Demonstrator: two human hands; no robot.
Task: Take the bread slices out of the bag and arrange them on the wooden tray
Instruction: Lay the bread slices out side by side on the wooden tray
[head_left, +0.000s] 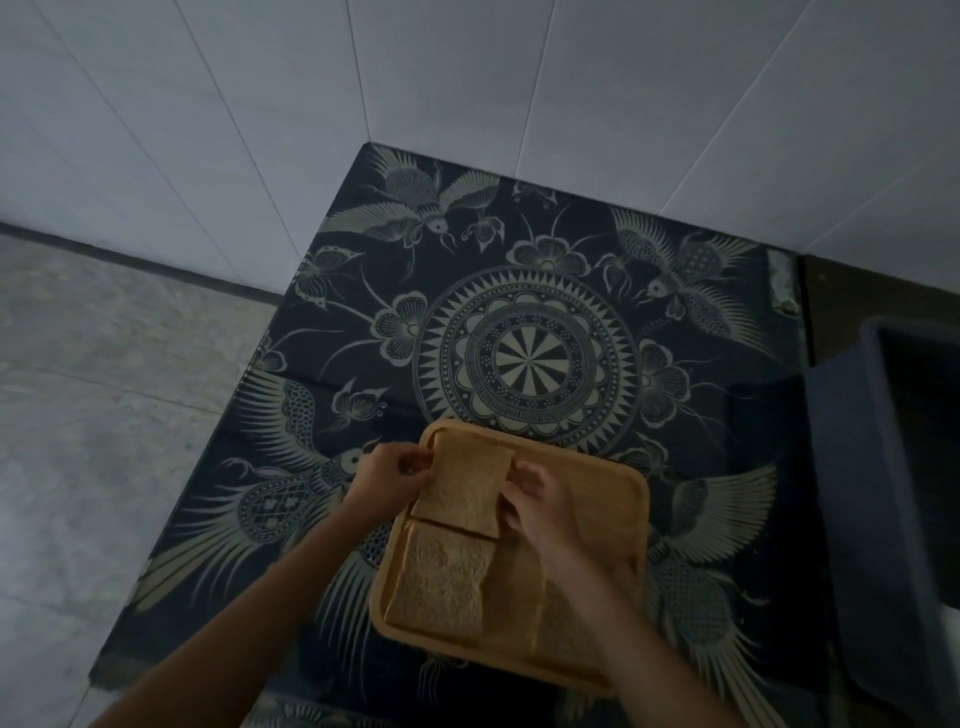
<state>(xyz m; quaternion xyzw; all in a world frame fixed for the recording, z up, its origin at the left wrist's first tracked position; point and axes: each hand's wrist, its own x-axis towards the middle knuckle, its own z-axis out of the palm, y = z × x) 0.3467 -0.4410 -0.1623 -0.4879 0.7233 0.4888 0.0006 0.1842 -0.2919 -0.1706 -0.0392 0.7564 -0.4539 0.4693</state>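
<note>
Your desk (519, 291) sits in a corner of white tiled wall and is covered by a dark cloth printed with birds, flowers and a round medallion at its centre. Directly on the cloth, at the near edge, lies the wooden tray (618, 499). In this dim light, the dark blue bin (883, 493) seems to stand just beside the desk's right edge.

Bread slices: three visible (466, 491). Wooden tray: one (631, 499). Hands: two (387, 475).
</note>
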